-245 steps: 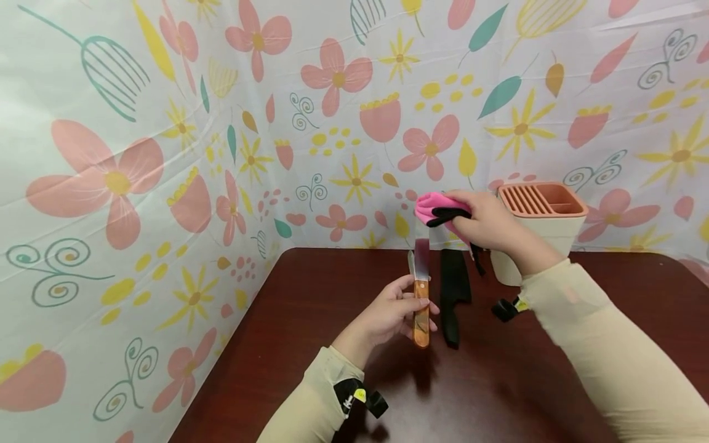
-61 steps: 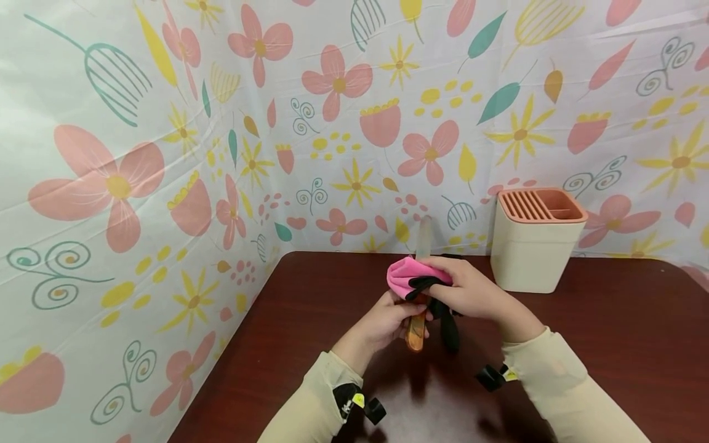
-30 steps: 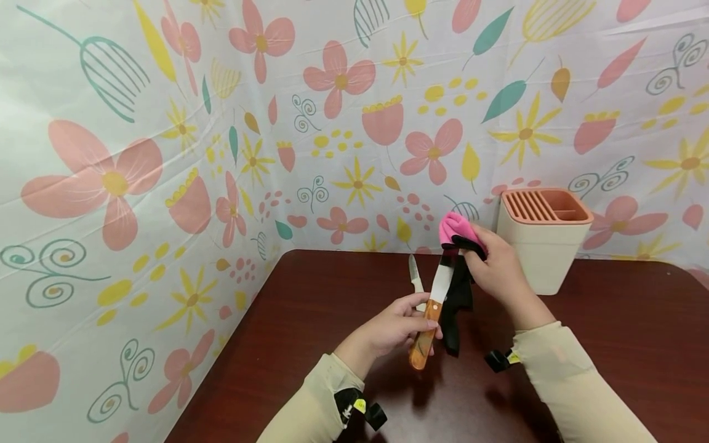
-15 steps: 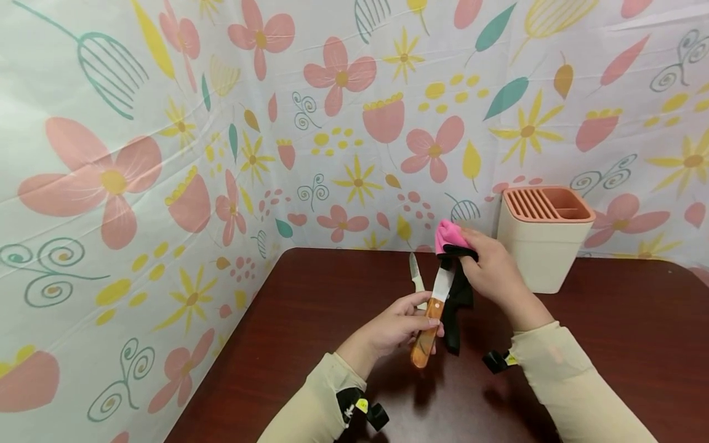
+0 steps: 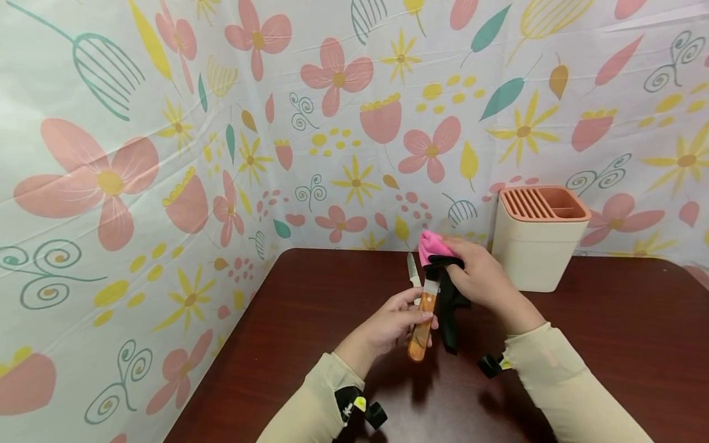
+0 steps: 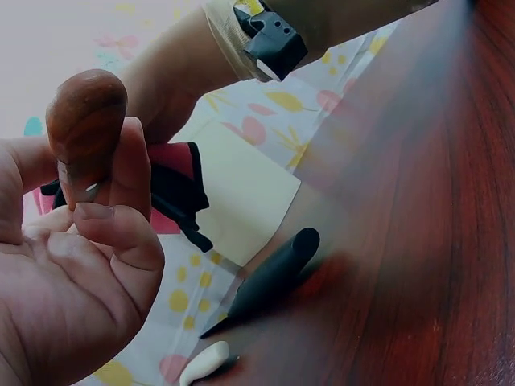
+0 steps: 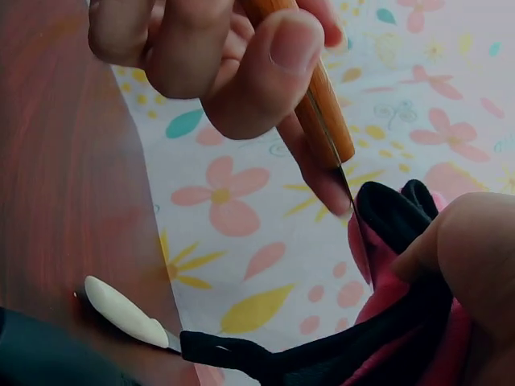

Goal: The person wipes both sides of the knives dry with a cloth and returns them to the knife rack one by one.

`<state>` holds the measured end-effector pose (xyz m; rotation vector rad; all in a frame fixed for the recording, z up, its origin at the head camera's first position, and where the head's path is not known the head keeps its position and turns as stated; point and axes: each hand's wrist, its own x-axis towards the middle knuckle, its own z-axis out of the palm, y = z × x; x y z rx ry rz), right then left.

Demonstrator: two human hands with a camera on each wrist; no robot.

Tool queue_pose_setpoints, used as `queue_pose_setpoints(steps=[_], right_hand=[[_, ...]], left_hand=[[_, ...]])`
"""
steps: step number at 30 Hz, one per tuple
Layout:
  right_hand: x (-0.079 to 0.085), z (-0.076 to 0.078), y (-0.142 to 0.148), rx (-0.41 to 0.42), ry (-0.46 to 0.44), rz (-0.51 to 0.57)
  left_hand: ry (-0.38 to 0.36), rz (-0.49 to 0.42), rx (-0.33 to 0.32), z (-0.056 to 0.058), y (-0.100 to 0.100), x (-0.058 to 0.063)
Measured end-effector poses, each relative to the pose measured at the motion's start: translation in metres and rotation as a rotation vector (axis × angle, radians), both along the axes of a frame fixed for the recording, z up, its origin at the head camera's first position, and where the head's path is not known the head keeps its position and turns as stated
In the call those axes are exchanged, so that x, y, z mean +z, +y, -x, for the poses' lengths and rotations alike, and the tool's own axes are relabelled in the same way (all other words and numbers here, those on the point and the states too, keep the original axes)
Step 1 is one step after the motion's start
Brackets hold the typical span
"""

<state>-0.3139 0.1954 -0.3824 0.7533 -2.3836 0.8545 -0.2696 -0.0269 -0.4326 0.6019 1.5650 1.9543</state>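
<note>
My left hand (image 5: 390, 323) grips the wooden handle of a knife (image 5: 422, 326), whose blade points up and away. Around that blade my right hand (image 5: 479, 271) pinches a pink cloth (image 5: 434, 247) with black edging, so most of the metal is hidden. In the right wrist view the thin blade edge runs from the wooden handle (image 7: 326, 121) into the folded cloth (image 7: 378, 281). Behind the hands a black cleaver (image 5: 450, 326) lies on the table, partly covered by the cloth and right hand. A small paring knife (image 5: 412, 271) with a white handle lies left of it.
A cream knife block (image 5: 534, 255) with an orange slotted top stands at the back right, near the right hand. The dark red wooden table (image 5: 277, 344) meets a flower-patterned curtain (image 5: 343, 154) at its back and left edges.
Over the last second the cloth and right hand have moved left and slightly down along the blade toward the handle. The knife has turned more upright in the left hand.
</note>
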Motion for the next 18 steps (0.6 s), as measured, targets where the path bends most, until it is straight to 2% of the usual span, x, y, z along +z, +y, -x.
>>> queue_pose_setpoints(steps=[3, 7, 12, 18], right_hand=[[0.000, -0.002, -0.003, 0.001, -0.016, -0.015], [0.000, -0.006, -0.005, -0.052, -0.067, -0.061], [0.000, -0.011, -0.007, -0.035, -0.163, -0.081], [0.000, -0.015, -0.009, -0.033, -0.164, -0.072]], left_hand=[[0.004, -0.014, 0.004, 0.001, 0.000, 0.000], [0.014, -0.018, 0.017, 0.001, -0.001, 0.000], [0.024, -0.002, 0.033, 0.003, -0.002, 0.000], [0.028, 0.014, 0.046, 0.004, -0.002, 0.001]])
